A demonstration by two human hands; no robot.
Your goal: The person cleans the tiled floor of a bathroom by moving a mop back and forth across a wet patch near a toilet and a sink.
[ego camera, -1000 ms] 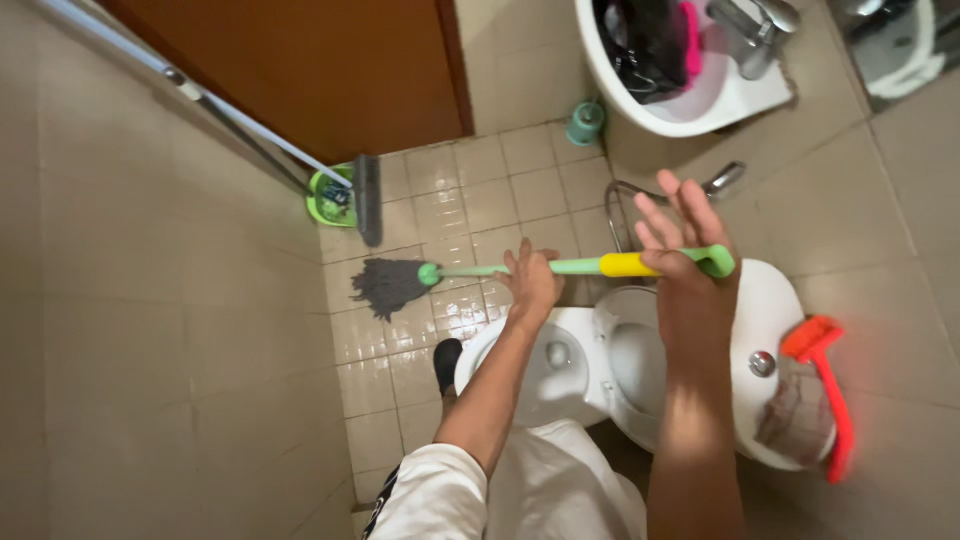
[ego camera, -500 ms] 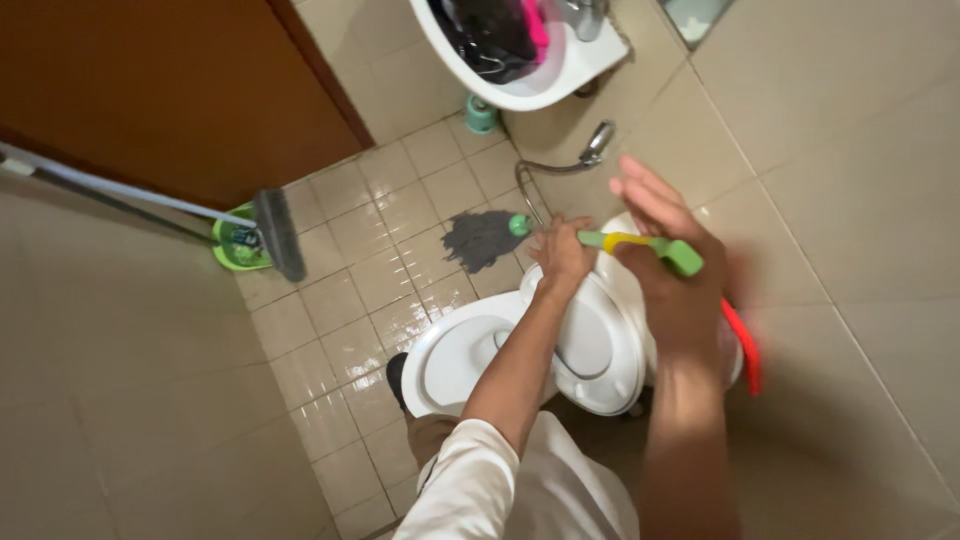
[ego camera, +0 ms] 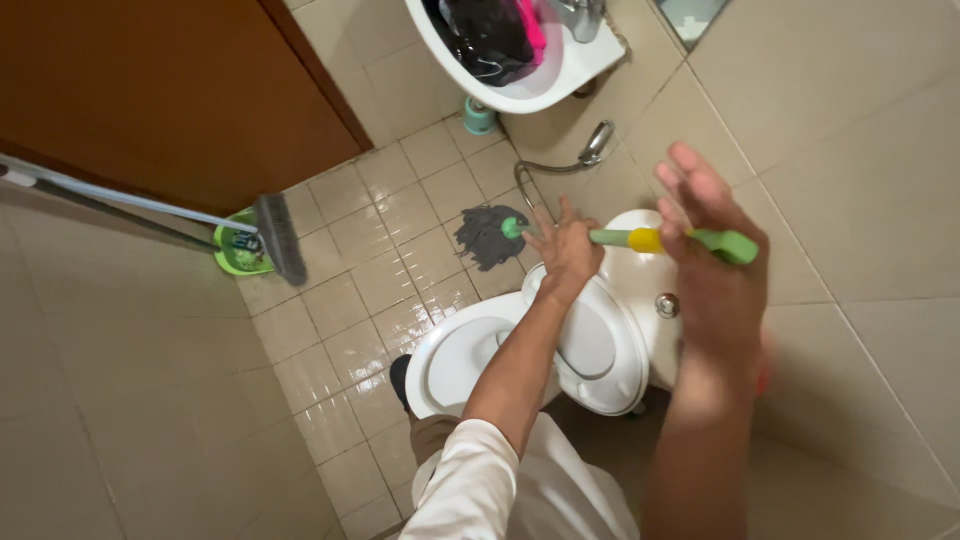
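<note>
I hold a short mop with a green handle and a yellow sleeve (ego camera: 645,240). Its grey string head (ego camera: 486,238) rests on the wet floor tiles beside the toilet. My left hand (ego camera: 565,252) grips the handle near the head. My right hand (ego camera: 712,270) holds the handle's green end against the palm under the thumb, with its fingers stretched out. Both hands are above the white toilet (ego camera: 470,360), whose lid (ego camera: 590,345) is raised against the cistern.
A white sink (ego camera: 560,75) at the top holds dark cloth and something pink. A spray hose (ego camera: 596,140) hangs on the wall and a teal cup (ego camera: 480,115) stands below the sink. A broom (ego camera: 278,238) and green dustpan (ego camera: 238,252) lean by the brown door (ego camera: 170,90).
The view swung to the right over the last second. The mop head slid across the tiles toward the toilet base. My right hand rose and moved right, and now hides the red brush.
</note>
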